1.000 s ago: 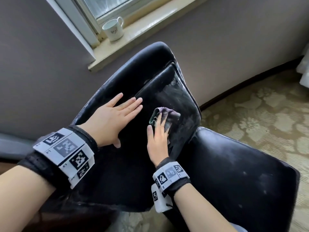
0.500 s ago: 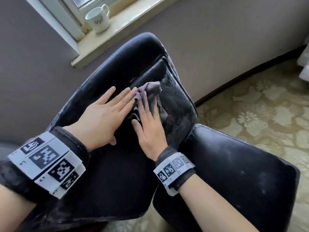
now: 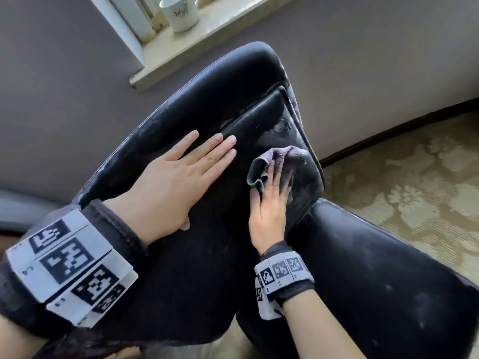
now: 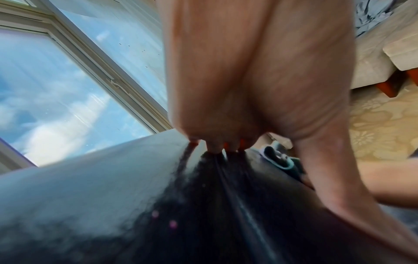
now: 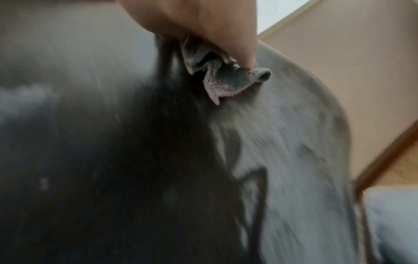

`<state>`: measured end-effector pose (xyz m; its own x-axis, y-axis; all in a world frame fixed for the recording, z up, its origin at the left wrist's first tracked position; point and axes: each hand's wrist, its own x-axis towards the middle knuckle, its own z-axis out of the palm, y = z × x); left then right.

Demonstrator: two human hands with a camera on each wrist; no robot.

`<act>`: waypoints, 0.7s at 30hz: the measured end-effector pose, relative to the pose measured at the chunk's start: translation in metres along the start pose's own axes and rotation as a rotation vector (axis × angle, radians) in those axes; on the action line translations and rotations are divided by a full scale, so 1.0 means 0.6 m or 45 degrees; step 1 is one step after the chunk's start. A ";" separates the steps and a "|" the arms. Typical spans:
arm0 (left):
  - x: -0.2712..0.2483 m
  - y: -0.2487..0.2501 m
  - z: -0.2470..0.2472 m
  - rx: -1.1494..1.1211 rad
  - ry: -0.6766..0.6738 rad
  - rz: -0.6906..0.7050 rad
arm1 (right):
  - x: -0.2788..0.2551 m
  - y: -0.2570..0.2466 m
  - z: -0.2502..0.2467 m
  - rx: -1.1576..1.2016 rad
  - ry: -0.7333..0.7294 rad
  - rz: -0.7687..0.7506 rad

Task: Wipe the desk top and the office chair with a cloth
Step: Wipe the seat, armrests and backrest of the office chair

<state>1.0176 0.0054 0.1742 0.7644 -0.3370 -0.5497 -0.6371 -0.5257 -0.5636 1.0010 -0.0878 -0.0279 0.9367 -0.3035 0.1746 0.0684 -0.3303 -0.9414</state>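
Note:
A black leather office chair (image 3: 207, 255) fills the head view, its dusty backrest under both hands and its seat (image 3: 375, 268) to the right. My left hand (image 3: 207, 156) lies flat on the backrest, fingers straight and together. My right hand (image 3: 269, 200) presses a crumpled grey-purple cloth (image 3: 287, 154) against the backrest near its right edge, fingers straight, and a fold of cloth curls over them. The left wrist view shows the left hand (image 4: 226, 89) with fingertips on the chair (image 4: 113, 196) and the cloth (image 4: 278, 159) beyond. In the blurred right wrist view the cloth (image 5: 226, 80) bunches under the right hand (image 5: 203, 21).
A white mug (image 3: 181, 12) stands on the window sill (image 3: 220, 29) behind the chair, above a grey wall (image 3: 363, 60). Patterned carpet (image 3: 414, 177) lies to the right. A pale sofa with wooden legs (image 4: 384, 53) shows in the left wrist view.
My right hand has slid the cloth from beside the left fingertips toward the backrest's right edge. The left hand stays flat in the same place.

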 end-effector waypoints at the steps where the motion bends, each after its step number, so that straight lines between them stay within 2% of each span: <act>1: 0.000 0.000 0.004 0.006 0.010 -0.001 | -0.008 0.015 0.004 0.010 -0.008 0.078; 3: -0.006 0.000 0.014 -0.003 0.029 0.004 | -0.027 0.027 0.008 0.032 -0.043 0.217; 5: -0.014 -0.003 0.018 -0.058 0.121 0.027 | -0.036 0.008 0.008 0.035 -0.070 0.212; 8: -0.018 -0.006 0.018 0.020 0.167 0.013 | -0.036 -0.052 0.011 0.093 -0.112 -0.152; 10: -0.016 -0.006 0.016 0.039 0.196 0.003 | -0.034 -0.067 0.016 0.087 -0.126 -0.278; 13: -0.019 0.002 0.004 0.016 0.051 -0.040 | -0.037 -0.027 0.020 0.066 -0.061 -0.053; 15: -0.018 0.007 0.000 0.024 0.024 -0.004 | -0.041 -0.010 0.018 0.076 -0.068 0.119; 16: -0.015 0.010 -0.001 0.056 -0.010 -0.003 | -0.043 -0.016 0.016 0.094 -0.068 0.145; 19: -0.012 0.016 -0.015 0.041 -0.014 -0.030 | -0.026 -0.073 0.000 0.235 -0.047 0.012; 21: -0.001 0.013 -0.015 0.080 0.135 0.032 | 0.014 -0.100 -0.008 0.186 0.005 -0.144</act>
<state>1.0126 -0.0057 0.1757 0.7524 -0.4319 -0.4974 -0.6583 -0.4673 -0.5901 1.0027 -0.0749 0.0316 0.9190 -0.2754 0.2822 0.2224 -0.2290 -0.9477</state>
